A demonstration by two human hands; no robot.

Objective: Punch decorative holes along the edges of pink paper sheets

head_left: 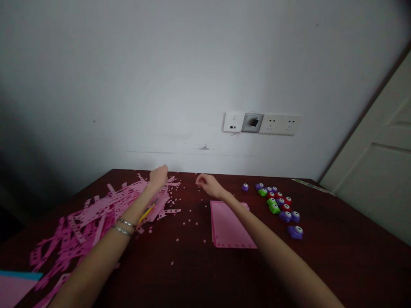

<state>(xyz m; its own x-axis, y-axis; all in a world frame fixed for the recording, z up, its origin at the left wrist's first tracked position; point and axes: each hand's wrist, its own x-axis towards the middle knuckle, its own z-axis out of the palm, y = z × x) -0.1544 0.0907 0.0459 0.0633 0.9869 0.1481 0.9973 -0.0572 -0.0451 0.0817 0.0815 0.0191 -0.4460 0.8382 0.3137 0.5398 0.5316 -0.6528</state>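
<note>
My left hand [158, 177] is closed above the back edge of a heap of pink punched paper strips [109, 205]; whatever its fingers hold, if anything, is hidden. Fingers curled in, my right hand [209, 185] hovers over the dark table, just behind a stack of pink paper sheets [229, 224]. Anything in its grip is too small to name. A row of punched shapes shows along the stack's near edge, and my right forearm passes over its right side. Tiny pink paper bits [190, 211] are scattered between my hands.
Several purple, green and red craft punches [274, 208] stand on the right of the dark wooden table [180, 282]. A yellow pencil-like stick [147, 212] lies by the strips. Pink and blue sheets [17, 284] are at the near left. A wall with sockets [278, 124] rises behind.
</note>
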